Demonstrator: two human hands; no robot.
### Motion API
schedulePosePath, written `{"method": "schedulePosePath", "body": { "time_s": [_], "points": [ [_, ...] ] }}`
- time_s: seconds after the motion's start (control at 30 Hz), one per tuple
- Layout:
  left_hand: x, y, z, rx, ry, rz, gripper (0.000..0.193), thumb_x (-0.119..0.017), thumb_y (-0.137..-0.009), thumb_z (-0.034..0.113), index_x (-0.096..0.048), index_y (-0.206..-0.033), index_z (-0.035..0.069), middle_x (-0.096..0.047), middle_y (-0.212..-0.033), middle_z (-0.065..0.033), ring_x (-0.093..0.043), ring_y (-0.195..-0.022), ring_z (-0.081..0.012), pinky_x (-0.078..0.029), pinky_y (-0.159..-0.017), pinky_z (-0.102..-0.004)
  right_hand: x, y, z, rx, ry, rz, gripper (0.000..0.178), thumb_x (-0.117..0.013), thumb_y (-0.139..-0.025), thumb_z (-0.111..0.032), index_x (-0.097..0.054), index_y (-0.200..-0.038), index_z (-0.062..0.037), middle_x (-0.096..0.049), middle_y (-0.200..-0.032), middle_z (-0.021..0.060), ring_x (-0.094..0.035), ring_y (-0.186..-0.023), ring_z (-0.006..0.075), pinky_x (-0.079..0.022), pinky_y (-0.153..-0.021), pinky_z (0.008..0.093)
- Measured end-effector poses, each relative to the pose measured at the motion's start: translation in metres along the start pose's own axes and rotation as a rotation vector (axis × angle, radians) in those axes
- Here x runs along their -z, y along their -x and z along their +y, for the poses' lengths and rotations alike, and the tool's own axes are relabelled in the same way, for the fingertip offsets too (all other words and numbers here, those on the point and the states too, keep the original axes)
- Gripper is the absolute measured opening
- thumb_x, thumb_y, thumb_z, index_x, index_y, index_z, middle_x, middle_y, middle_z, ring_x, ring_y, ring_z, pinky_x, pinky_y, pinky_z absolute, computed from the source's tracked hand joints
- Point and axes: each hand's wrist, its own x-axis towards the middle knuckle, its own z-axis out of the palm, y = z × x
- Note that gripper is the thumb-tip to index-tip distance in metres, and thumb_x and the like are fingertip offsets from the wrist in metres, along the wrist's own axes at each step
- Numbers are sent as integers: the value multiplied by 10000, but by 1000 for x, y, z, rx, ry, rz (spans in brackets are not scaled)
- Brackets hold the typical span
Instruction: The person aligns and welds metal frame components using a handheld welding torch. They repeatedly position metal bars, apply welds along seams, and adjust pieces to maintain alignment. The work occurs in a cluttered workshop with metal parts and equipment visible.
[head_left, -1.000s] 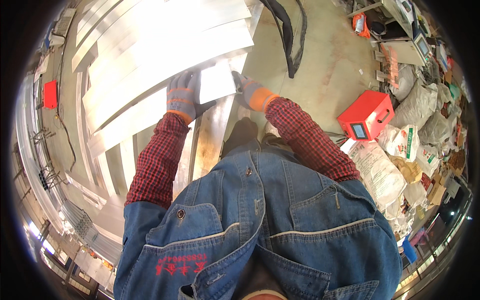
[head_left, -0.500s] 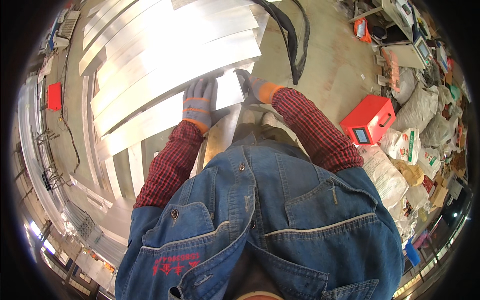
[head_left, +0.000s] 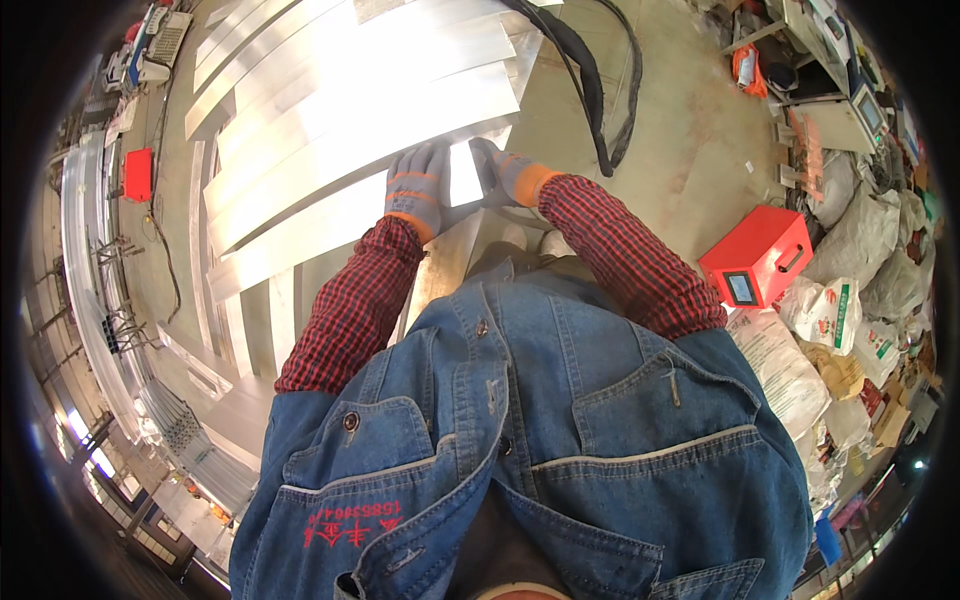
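Both my hands wear grey gloves with orange bands and cuffs. My left hand (head_left: 415, 188) lies on the nearest flat, shiny metal strip (head_left: 300, 232), close to its right end, with its fingers stretched out side by side across it. At the strip's right end is my right hand (head_left: 508, 174), its fingers bent around that end. A short bright piece of the strip shows between the hands. The undersides of both hands are hidden. Beyond them, several wide silvery strips (head_left: 285, 170) lie side by side, partly washed out by glare.
Black cables (head_left: 600, 120) loop on the floor beyond my right hand. A red box with a small screen (head_left: 757, 257) stands at right, beside white sacks (head_left: 775, 355). Another red box (head_left: 138, 175) is at far left, near long metal profiles (head_left: 90, 260).
My hands have come closer together, narrowing the bright gap between them. The surroundings have shifted slightly to the right in the view.
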Motion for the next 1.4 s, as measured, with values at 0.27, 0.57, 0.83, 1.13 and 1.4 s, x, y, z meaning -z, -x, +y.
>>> {"method": "schedulePosePath", "body": {
  "time_s": [0.27,0.57,0.83,1.13,1.4],
  "points": [
    [1,19,4,-92,29,128,944,-951,-871,532,-595,-1618,78,-647,-1547,-241,-610,-1446,-432,-498,-1216,-593,4,6,-6,2,-39,35,1029,-999,-761,-426,-524,-1589,-43,-819,-1306,216,-785,-1237,406,-622,-1073,466],
    [-18,34,3,-101,96,213,718,-961,-877,417,-677,-1430,59,-687,-1448,-196,-659,-1321,-430,-545,-1126,-589,9,11,-3,37,-64,20,866,-943,-786,-537,-689,-1454,-48,-838,-1243,174,-798,-1172,367,-630,-1038,460],
    [-4,31,26,10,89,138,589,-940,-877,350,-722,-1352,78,-686,-1413,-158,-652,-1326,-403,-547,-1115,-556,8,9,2,76,-112,7,1174,-986,-802,-446,-338,-1742,-170,-813,-1306,178,-780,-1207,378,-620,-1052,469],
    [12,29,36,74,48,48,397,-876,-944,289,-747,-1313,218,-698,-1347,-86,-665,-1311,-357,-557,-1069,-526,-4,-3,14,77,8,30,1089,-979,-810,-477,-410,-1677,-146,-814,-1291,195,-780,-1211,398,-621,-1049,489],
    [26,23,42,42,1,-103,469,-787,-1026,279,-690,-1476,186,-716,-1318,-123,-691,-1269,-360,-577,-1061,-505,-6,-11,14,95,66,34,982,-993,-810,-463,-478,-1586,-152,-815,-1244,199,-786,-1174,407,-627,-1010,508]
  ]
}}
